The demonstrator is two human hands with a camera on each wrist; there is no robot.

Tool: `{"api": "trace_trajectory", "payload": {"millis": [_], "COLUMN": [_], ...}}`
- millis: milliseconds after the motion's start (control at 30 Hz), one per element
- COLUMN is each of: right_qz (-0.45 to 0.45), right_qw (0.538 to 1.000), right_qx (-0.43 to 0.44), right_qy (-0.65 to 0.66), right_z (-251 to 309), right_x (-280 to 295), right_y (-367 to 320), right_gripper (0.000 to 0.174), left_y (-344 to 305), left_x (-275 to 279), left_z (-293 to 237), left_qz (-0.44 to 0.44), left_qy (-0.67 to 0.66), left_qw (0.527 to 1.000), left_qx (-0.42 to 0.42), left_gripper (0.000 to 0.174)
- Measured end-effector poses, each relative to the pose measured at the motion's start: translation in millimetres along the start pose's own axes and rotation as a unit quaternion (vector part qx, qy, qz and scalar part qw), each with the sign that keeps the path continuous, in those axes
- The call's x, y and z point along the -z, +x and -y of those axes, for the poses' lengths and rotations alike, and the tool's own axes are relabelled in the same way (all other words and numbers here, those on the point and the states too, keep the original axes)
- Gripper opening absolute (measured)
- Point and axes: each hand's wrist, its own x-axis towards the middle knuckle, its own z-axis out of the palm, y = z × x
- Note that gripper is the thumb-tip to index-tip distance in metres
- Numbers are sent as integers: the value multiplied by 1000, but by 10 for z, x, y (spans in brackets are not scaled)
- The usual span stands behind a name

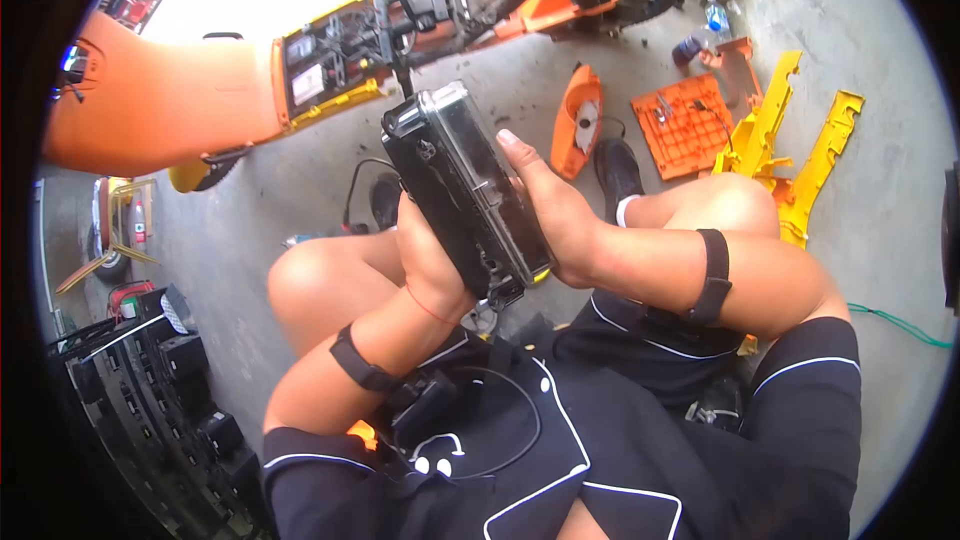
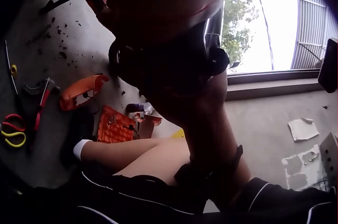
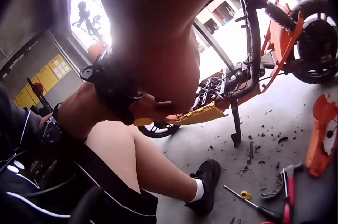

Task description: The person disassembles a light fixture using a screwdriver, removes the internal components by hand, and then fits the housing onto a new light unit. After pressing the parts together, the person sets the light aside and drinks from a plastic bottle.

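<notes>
Two hands hold a black case over a seated person's lap.
The black case [image 1: 465, 195] is tilted between the left hand [image 1: 430, 255], whose palm side meets one face, and the right hand [image 1: 565, 220], its thumb straight at the opposite side; the other fingers are hidden, so how they curl cannot be told. Ahead stands an orange bike [image 1: 180, 90]; an orange panel [image 1: 682, 125] and yellow strips [image 1: 822, 155] lie to the right.

box [image 1: 462, 195] between hands [image 1: 428, 252] [image 1: 562, 222], motorcycle [image 1: 200, 90] beyond, panels [image 1: 775, 105] on floor [image 1: 860, 210] to the right
</notes>
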Motion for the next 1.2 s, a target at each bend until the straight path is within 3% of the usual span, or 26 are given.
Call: {"api": "trace_trajectory", "payload": {"millis": [100, 167, 200, 267, 300, 367, 500, 1000, 1200], "right_qz": [-85, -131, -161, -205, -221, -229, -243, -314, -339], "right_qw": [994, 989, 972, 853, 757, 506, 498, 454, 442], "right_qx": [-63, -53, -122, -236, -283, -346, -349, -362, -358], "right_qy": [-13, -33, 124, 417, 547, 756, 756, 751, 749], "right_z": [-90, -5, 173, 662, 890, 1159, 1263, 1311, 1331], "right_x": [23, -60, -93, -127, -139, -152, -20, 0, -95], "right_y": [-110, -248, -378, -668, -791, -872, -891, -646, -564], "right_gripper": [66, 70, 66, 58, 55, 51, 49, 44, 42], "left_y": [-66, -80, -81, -26, -12, 42, 75, 171, 243], "left_x": [63, 100, 75, -31, -61, -113, -145, -154, -189], "left_z": [111, 162, 158, 108, 99, 79, 67, 25, -21], "left_qz": [-57, -29, -35, -33, -36, -29, -61, -57, -52], "left_qy": [-6, 35, 32, 71, 66, -28, 58, -31, 108], "left_qw": [997, 996, 995, 991, 991, 985, 986, 984, 984], "left_qx": [58, 79, 86, 112, 114, 167, 146, 165, 135], "left_gripper": [48, 54, 54, 54, 54, 53, 48, 56, 51]}}
